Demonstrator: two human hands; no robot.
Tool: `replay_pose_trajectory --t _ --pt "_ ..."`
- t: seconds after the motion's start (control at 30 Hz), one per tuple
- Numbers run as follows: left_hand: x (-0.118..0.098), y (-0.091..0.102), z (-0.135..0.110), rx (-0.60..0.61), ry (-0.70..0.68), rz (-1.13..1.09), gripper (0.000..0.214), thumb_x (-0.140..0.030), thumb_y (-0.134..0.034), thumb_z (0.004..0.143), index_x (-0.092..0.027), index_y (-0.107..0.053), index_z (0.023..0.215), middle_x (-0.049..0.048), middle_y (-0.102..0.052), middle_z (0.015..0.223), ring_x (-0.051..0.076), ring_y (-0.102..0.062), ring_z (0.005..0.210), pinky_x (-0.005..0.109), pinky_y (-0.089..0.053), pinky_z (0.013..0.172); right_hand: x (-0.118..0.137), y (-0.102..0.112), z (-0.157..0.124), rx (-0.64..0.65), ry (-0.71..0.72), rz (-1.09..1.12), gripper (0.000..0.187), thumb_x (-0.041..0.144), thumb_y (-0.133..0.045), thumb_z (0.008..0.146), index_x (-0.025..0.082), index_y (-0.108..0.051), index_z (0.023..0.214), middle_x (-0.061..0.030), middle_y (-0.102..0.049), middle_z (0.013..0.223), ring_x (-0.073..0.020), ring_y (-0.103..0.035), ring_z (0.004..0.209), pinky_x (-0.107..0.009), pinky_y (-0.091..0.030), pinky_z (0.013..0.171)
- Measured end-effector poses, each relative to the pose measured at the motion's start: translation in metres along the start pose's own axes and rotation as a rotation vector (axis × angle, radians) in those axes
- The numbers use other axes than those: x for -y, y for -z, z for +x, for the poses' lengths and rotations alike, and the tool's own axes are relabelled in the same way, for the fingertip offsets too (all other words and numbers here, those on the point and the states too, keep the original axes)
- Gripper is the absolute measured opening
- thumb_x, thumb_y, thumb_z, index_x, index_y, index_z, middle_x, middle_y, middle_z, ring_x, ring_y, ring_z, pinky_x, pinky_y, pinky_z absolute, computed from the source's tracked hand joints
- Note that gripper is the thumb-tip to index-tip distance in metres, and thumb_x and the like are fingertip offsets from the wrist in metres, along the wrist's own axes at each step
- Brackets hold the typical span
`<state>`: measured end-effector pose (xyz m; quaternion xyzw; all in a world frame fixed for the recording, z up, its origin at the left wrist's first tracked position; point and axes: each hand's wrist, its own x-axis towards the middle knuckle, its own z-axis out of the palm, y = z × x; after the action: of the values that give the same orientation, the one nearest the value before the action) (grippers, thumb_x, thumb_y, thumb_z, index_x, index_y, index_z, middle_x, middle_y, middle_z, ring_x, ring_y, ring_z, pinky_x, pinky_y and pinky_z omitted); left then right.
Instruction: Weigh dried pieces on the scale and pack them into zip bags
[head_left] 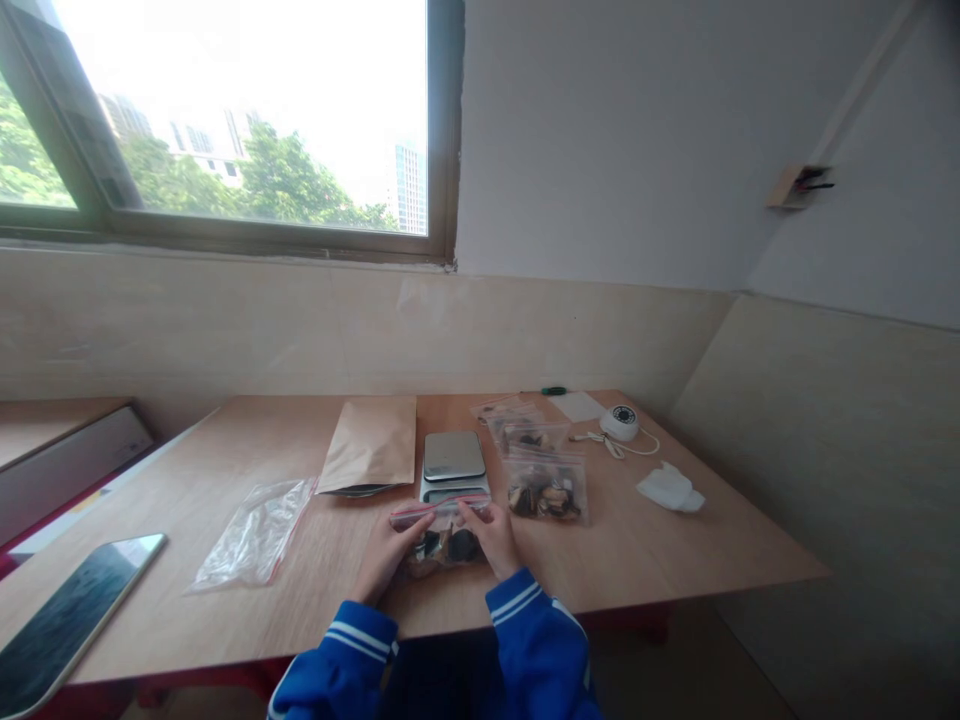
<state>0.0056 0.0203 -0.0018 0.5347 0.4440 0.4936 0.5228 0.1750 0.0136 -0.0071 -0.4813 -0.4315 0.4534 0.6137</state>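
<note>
Between my two hands, near the table's front edge, a clear zip bag (444, 548) holds dark and brown dried pieces. Its red-lined zip edge faces away from me. My left hand (390, 545) grips the left part of that edge with thumb and fingers. On the other side, my right hand (491, 535) pinches the same edge, thumb on top. Just beyond the bag sits a small kitchen scale (454, 456) with a metal plate; the bag's top overlaps its front. Right of the scale lies another filled zip bag (547, 488).
A brown paper pouch (371, 445) lies left of the scale, with an empty zip bag (255, 535) and a phone (75, 615) further left. Behind are more filled bags (529, 432). A white dome camera (620, 423), crumpled white plastic (670, 487) and a green-handled screwdriver (553, 391) lie right.
</note>
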Motion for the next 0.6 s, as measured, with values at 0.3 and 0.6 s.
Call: replay_pose_trajectory --t 0.3,0.6 --pt "-0.007 -0.001 -0.002 -0.032 -0.051 0.022 0.029 -0.043 -0.068 0.072 -0.016 -0.068 0.083 0.0033 -0.064 0.074 0.017 -0.059 0.070 0.025 -0.045 0.064 -0.005 0.001 0.000 -0.023 0.009 -0.028 0.038 0.049 -0.074 0.063 0.013 -0.069 0.074 -0.0050 -0.069 0.064 -0.0187 -0.065 0.060 -0.030 -0.052 0.061" --pt "-0.010 -0.003 0.002 0.026 -0.058 0.028 0.029 -0.045 -0.067 0.072 -0.016 -0.065 0.077 0.0004 -0.058 0.066 0.012 -0.051 0.059 0.021 -0.038 0.055 0.001 0.000 -0.005 -0.228 0.533 -0.562 0.036 0.032 -0.057 0.083 0.020 -0.058 0.117 -0.0111 -0.061 0.114 -0.0251 -0.055 0.108 -0.044 -0.042 0.095"
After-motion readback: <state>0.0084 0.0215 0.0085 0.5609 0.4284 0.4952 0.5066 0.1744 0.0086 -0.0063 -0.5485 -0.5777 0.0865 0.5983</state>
